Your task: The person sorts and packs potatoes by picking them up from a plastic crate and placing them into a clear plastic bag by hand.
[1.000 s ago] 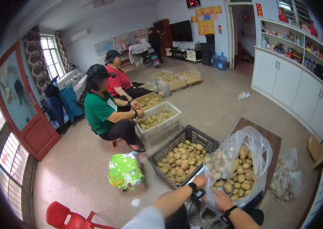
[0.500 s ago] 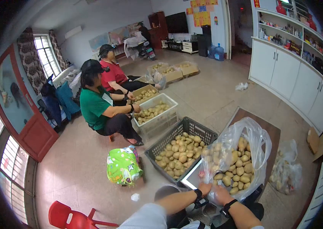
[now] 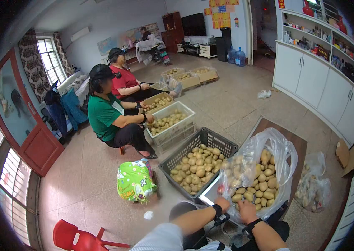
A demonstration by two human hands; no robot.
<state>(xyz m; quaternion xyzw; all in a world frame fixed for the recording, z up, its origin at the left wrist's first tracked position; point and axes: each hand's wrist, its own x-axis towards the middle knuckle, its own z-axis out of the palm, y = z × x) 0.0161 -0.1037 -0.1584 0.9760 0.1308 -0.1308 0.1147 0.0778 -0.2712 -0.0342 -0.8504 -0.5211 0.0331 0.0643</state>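
A large clear plastic bag [image 3: 283, 178] full of potatoes [image 3: 264, 184] lies open on a dark brown board. My left hand [image 3: 222, 204] is closed on the near left edge of the bag, beside a white-edged flat device. My right hand [image 3: 248, 211] is closed at the bag's near rim, just below the potatoes, with the plastic bunched at its fingers. Its fingertips are partly hidden. To the left of the bag, a dark grey crate [image 3: 168, 167] holds more potatoes.
Two seated people work over a white crate [image 3: 177, 136] and a cardboard box of potatoes. A green cloth-covered stool [image 3: 135, 182] and a red chair [image 3: 70, 236] stand left. A filled plastic bag [image 3: 313, 188] lies right, near white cabinets [image 3: 310, 79].
My right hand has shifted slightly up and right along the bag rim; my left has risen slightly. The seated person in red has drawn both hands back. The person at the back has moved left.
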